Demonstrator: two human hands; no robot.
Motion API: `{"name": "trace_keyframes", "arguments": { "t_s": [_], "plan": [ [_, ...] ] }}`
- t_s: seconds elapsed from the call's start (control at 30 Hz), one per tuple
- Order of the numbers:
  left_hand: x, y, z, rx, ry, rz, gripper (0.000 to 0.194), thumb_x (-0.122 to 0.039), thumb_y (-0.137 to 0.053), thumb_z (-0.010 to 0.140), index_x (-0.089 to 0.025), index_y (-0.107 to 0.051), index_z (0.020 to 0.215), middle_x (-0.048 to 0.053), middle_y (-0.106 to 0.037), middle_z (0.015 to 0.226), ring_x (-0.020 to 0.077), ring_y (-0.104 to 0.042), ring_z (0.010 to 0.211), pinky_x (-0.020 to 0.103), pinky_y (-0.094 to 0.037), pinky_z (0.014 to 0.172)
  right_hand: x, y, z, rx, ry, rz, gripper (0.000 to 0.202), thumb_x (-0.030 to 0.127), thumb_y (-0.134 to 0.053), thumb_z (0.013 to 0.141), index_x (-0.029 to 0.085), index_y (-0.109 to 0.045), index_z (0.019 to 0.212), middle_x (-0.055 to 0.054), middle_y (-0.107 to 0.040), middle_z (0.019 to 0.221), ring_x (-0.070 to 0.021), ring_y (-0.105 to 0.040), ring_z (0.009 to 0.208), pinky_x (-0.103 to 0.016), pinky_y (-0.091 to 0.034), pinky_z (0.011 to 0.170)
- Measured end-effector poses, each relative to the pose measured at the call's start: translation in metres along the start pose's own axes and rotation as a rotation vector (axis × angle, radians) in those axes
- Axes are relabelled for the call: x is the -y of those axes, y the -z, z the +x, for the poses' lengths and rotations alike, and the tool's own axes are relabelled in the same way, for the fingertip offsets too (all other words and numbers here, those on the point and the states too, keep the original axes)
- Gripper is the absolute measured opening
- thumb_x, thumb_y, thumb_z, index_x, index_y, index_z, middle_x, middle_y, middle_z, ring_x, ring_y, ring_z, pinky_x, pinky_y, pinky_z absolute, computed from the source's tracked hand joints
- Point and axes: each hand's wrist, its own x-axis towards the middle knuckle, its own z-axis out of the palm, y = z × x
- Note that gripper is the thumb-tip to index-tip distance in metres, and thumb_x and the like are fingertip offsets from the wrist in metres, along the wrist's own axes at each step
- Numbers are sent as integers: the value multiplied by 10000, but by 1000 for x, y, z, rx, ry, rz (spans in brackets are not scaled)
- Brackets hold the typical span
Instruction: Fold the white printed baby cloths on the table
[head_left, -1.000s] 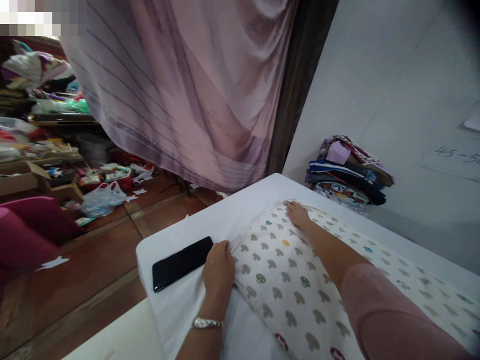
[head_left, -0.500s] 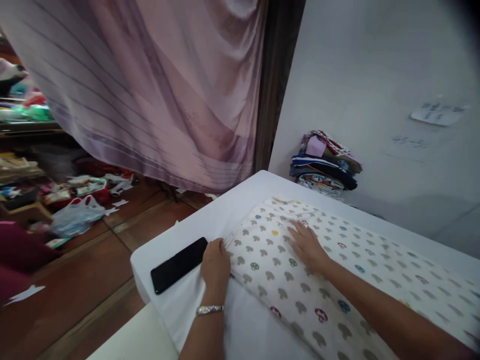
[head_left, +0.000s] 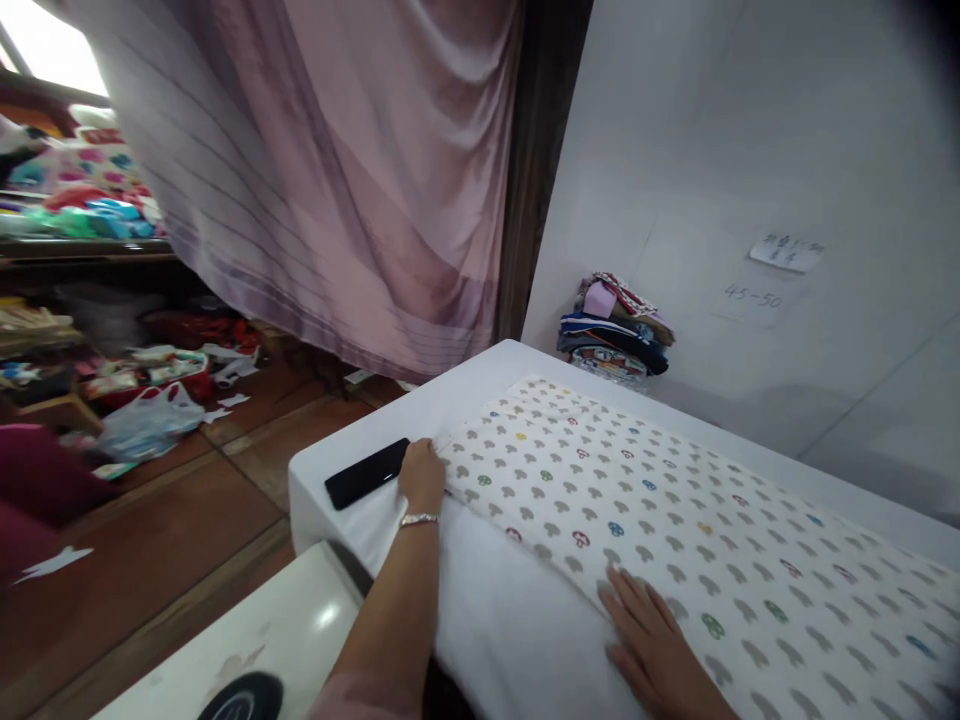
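Observation:
A white cloth printed with grey and coloured mushrooms (head_left: 574, 465) lies spread flat over a table with a white cover (head_left: 517, 620). At the cloth's left corner my left hand (head_left: 422, 475), with a bracelet at the wrist, is closed on the edge; its fingertips are hidden. My right hand (head_left: 649, 635) rests palm down on the cloth's near edge, its fingers stretched out. Beside my left hand lies a black phone (head_left: 367, 474) on the table cover.
Folded clothes (head_left: 615, 330) are stacked against the wall behind the table. A pinkish curtain (head_left: 390, 200) hangs at the back. At lower left stands a pale glossy surface (head_left: 247, 625) with a round black object (head_left: 244, 697). Bags (head_left: 154, 420) and boxes crowd the floor at left.
My right hand has slid from the cloth's middle towards me, to its near edge. The cloth there lies flatter. My left hand has stayed at the corner, while the view has shifted.

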Motion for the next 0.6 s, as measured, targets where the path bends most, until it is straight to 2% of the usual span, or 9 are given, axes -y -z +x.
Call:
{"name": "trace_keyframes", "arguments": {
  "t_s": [0.07, 0.17, 0.3, 0.4, 0.5, 0.6],
  "plan": [
    [-2, 2, -2, 30, 5, -38, 307, -195, -347, 900, -159, -598, 1075, 145, -587, 1101, 249, -544, 1031, 351, -408, 846, 1, -6, -13, -44, -1, -1, 679, 480, -400, 832, 583, 65, 1316, 163, -233, 1432, -265, -266, 1302, -548, -342, 1036],
    [-5, 8, -4, 61, 36, -98, 292, -213, -372, 897, -158, -601, 1069, 144, -591, 1120, 246, -536, 1063, 348, -390, 889, -11, -17, -31, -191, -4, 29, 692, 453, -411, 802, 603, 24, 1320, 173, -317, 1408, -269, -311, 1291, -545, -366, 1023],
    [-1, 20, -2, 104, 53, -148, 279, -312, -461, 879, -161, -608, 1062, 106, -626, 1106, 209, -559, 1046, 289, -393, 897, -35, -29, -57, -343, -38, 93, 683, 444, -454, 769, 632, -104, 1325, 69, -513, 1306, -294, -464, 1200, -526, -429, 969],
    [9, 28, -6, 137, 73, -198, 315, -338, -499, 864, -153, -589, 1102, 86, -639, 1092, 179, -572, 1018, 253, -403, 876, -43, -30, -72, -351, -93, 80, 576, 462, -445, 779, 549, -321, 1334, -39, -611, 1169, -324, -553, 1096, -532, -450, 931],
    [18, 30, -19, 140, 145, -238, 374, -298, -521, 849, -130, -528, 1183, 101, -631, 1107, 171, -598, 954, 255, -434, 809, -41, -26, -74, -332, -123, 45, 435, 465, -402, 797, 428, -561, 1200, -81, -637, 1076, -329, -575, 1036, -526, -454, 915],
    [17, 26, -36, 136, 235, -284, 428, -272, -508, 851, -115, -454, 1245, 131, -621, 1123, 160, -630, 866, 255, -457, 716, -40, -24, -64, -327, -101, 19, 378, 428, -363, 814, 371, -648, 1055, -95, -639, 1016, -323, -584, 987, -516, -459, 900]
  ]
}}
